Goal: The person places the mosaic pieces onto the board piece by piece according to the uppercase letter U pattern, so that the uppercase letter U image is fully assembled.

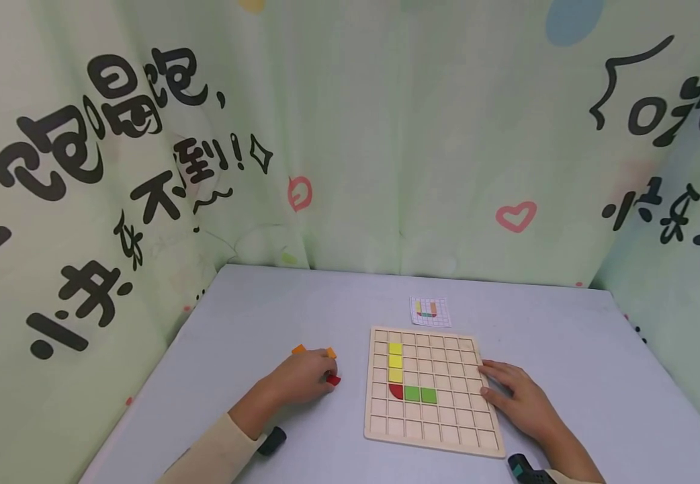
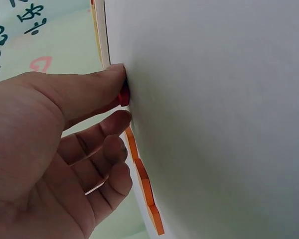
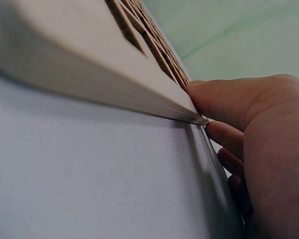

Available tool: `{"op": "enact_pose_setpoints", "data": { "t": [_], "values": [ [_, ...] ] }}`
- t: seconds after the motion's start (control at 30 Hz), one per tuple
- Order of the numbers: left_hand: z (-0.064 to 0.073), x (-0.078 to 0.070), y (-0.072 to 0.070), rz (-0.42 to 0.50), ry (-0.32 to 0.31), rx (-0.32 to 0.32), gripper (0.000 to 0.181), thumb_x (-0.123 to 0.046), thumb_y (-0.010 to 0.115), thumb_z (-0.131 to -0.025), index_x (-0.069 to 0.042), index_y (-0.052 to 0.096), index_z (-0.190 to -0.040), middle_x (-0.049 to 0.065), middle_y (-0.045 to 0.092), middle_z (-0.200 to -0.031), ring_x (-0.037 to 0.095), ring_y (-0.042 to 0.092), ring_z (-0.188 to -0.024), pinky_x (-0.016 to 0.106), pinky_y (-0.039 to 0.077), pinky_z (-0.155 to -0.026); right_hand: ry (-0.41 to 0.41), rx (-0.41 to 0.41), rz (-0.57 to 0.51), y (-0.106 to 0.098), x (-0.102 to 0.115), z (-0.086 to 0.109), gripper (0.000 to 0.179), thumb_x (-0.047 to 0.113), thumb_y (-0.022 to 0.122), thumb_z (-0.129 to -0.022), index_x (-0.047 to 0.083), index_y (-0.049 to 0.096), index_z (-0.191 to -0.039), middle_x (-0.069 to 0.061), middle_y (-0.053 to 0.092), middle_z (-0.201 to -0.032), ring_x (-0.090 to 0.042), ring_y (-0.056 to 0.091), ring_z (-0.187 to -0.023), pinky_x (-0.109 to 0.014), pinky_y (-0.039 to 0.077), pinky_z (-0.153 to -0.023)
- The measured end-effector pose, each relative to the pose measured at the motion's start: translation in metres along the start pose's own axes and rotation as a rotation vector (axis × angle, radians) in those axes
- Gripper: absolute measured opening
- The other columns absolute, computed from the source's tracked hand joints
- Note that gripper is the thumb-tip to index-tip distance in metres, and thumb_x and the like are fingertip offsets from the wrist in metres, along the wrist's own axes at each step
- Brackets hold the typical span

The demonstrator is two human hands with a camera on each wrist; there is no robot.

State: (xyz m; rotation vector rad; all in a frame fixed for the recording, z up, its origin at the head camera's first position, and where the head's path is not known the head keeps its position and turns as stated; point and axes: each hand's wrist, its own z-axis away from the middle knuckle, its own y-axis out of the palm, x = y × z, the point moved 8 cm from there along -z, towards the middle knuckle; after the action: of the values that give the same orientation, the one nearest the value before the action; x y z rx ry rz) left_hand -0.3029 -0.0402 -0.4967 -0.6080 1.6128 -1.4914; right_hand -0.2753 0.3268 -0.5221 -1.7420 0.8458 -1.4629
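My left hand [image 1: 304,376] pinches a small red block [image 2: 124,94] between thumb and forefinger, low over the table. Most of the block is hidden by the fingers. Just beyond that hand, orange blocks [image 1: 299,349] lie on the table, partly covered by it. My right hand [image 1: 516,396] rests against the right edge of a wooden grid board [image 1: 434,437], thumb and fingertips touching its rim. On the board, a column of yellow squares [image 1: 395,361] meets a red quarter-round block [image 1: 396,390], with two green squares [image 1: 420,394] to its right.
Behind the board lies a small printed grid card [image 1: 430,312] showing a coloured U-shaped pattern. The white table [image 1: 320,296] is bordered by pale green curtains [image 1: 398,168] with black lettering. Dark wrist devices [image 1: 273,441] sit at both wrists.
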Motion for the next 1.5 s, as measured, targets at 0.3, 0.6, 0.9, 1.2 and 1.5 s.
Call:
{"op": "enact_pose_setpoints", "data": {
  "t": [0.3,0.6,0.9,1.2,1.5],
  "values": [
    [0.002,-0.008,-0.004,-0.012,0.124,-0.021,0.007,-0.019,0.072,-0.088,-0.019,0.065,-0.091,-0.012,0.048,-0.083,0.004,0.047,-0.071,0.018,0.043,-0.063,0.013,0.003,-0.004,0.000,0.001,0.001,0.058,0.042,0.066,-0.090,0.005,0.058,-0.134,-0.017,0.048,-0.141,-0.043,0.033,-0.133,-0.064,0.025,-0.103],
    [-0.004,-0.014,-0.004,-0.028,0.149,-0.064,0.004,-0.018,0.071,-0.087,-0.018,0.067,-0.089,-0.013,0.050,-0.083,0.003,0.047,-0.072,0.018,0.041,-0.062,0.030,0.000,0.002,0.001,0.001,0.002,0.059,0.044,0.064,-0.090,0.005,0.058,-0.134,-0.017,0.048,-0.142,-0.043,0.033,-0.133,-0.064,0.025,-0.103],
    [-0.015,-0.032,-0.007,-0.023,0.105,-0.039,0.014,-0.027,0.075,-0.087,-0.020,0.072,-0.098,-0.014,0.052,-0.081,0.004,0.048,-0.072,0.018,0.043,-0.064,0.023,0.004,0.001,0.000,0.001,0.001,0.059,0.044,0.064,-0.091,0.005,0.058,-0.134,-0.017,0.047,-0.142,-0.043,0.033,-0.134,-0.064,0.025,-0.103],
    [-0.027,-0.049,-0.001,-0.035,0.129,-0.022,0.014,-0.028,0.073,-0.088,-0.021,0.071,-0.099,-0.014,0.052,-0.081,0.004,0.048,-0.073,0.017,0.043,-0.064,0.020,0.013,-0.007,0.004,-0.001,-0.001,0.058,0.041,0.065,-0.091,0.004,0.058,-0.135,-0.016,0.047,-0.142,-0.043,0.033,-0.134,-0.063,0.025,-0.103],
    [-0.040,-0.074,0.000,-0.034,0.201,-0.048,0.011,-0.029,0.073,-0.088,-0.020,0.071,-0.095,-0.013,0.052,-0.080,0.004,0.046,-0.071,0.017,0.041,-0.061,0.012,-0.005,0.006,0.002,-0.001,-0.001,0.057,0.040,0.066,-0.090,0.004,0.058,-0.134,-0.016,0.048,-0.141,-0.042,0.034,-0.133,-0.063,0.026,-0.103]
  ]
}}
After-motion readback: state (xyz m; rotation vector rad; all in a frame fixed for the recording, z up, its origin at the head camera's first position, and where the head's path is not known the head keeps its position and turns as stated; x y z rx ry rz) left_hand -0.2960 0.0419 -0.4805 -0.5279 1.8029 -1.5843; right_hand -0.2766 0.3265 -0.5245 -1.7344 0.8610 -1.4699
